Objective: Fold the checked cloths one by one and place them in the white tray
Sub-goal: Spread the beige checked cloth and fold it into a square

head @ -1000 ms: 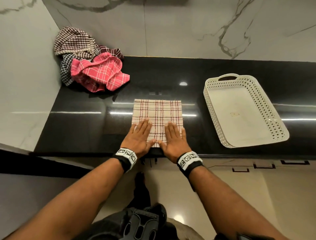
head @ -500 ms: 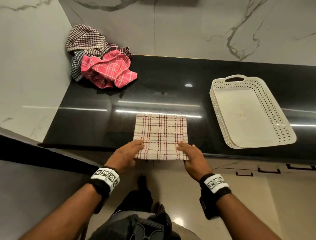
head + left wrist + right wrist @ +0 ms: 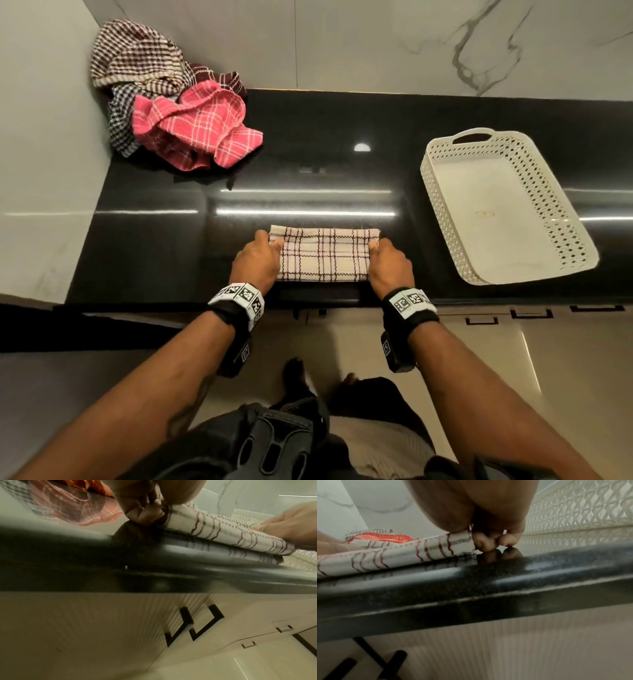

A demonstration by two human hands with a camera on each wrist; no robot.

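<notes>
A cream cloth with dark red checks [image 3: 325, 255] lies folded into a narrow band near the counter's front edge. My left hand [image 3: 263, 248] pinches its left end, and my right hand [image 3: 380, 250] pinches its right end. In the left wrist view the curled fingers [image 3: 147, 513] grip the cloth [image 3: 223, 534]. In the right wrist view my fingers [image 3: 486, 540] curl at the cloth's end [image 3: 419, 551], touching the counter. The white perforated tray [image 3: 507, 209] stands to the right with nothing in it.
A heap of checked cloths, pink [image 3: 195, 126] in front and brown-and-white [image 3: 133, 54] behind, fills the back left corner against the marble walls. The black counter [image 3: 308, 164] ends just below the folded cloth. Cabinet handles [image 3: 197, 623] show under the edge.
The hands went from pressing flat on the square cloth to its near corners, then carried that near edge away from me; the cloth is now half as deep.
</notes>
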